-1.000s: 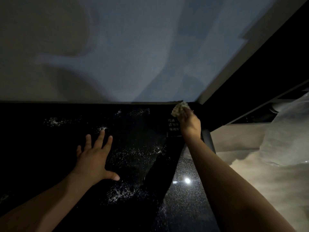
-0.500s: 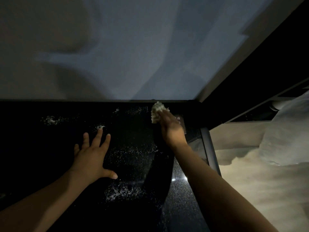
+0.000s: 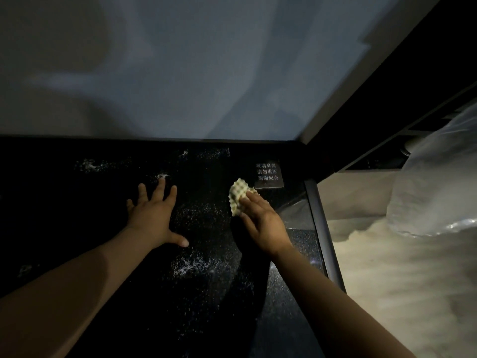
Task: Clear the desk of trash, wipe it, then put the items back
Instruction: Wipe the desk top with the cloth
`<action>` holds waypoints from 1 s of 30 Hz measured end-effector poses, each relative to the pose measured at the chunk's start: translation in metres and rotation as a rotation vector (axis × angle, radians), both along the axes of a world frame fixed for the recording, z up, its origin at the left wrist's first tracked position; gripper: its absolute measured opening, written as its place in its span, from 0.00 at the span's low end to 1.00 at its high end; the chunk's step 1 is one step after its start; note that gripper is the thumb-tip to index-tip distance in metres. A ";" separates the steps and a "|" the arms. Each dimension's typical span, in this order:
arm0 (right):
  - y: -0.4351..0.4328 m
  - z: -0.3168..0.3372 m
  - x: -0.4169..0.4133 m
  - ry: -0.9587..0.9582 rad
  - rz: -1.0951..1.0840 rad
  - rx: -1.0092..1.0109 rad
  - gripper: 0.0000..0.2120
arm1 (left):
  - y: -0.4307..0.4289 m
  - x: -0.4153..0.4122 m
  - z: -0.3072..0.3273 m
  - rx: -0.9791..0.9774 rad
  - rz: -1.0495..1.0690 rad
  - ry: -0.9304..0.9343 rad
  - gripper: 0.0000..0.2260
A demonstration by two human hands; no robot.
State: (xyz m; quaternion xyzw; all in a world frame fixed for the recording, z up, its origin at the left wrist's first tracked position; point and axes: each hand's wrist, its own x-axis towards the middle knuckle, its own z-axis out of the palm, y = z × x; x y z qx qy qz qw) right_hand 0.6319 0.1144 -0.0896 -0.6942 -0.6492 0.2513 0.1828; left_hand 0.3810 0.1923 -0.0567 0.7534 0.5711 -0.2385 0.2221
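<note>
Abutting pale wall (image 3: 206, 60), speckled desk (image 3: 206, 301)

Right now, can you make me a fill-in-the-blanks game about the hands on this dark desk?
The right hand presses a pale, bumpy ____ onto the dark desk.
The left hand lies flat on the desk and holds ____.
The small sign with white writing sits near the desk's far ____ corner.
Missing words: cloth; nothing; right.
</note>
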 end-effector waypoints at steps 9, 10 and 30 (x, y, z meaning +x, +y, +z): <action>-0.049 -0.001 -0.018 0.028 -0.116 -0.029 0.12 | -0.033 -0.014 0.007 0.083 -0.022 -0.165 0.51; -0.056 0.000 -0.021 0.035 -0.127 -0.028 0.12 | -0.041 -0.016 0.009 0.079 -0.042 -0.170 0.50; -0.182 0.005 -0.065 0.101 -0.287 -0.040 0.11 | -0.121 -0.052 0.002 -0.053 -0.149 0.011 0.64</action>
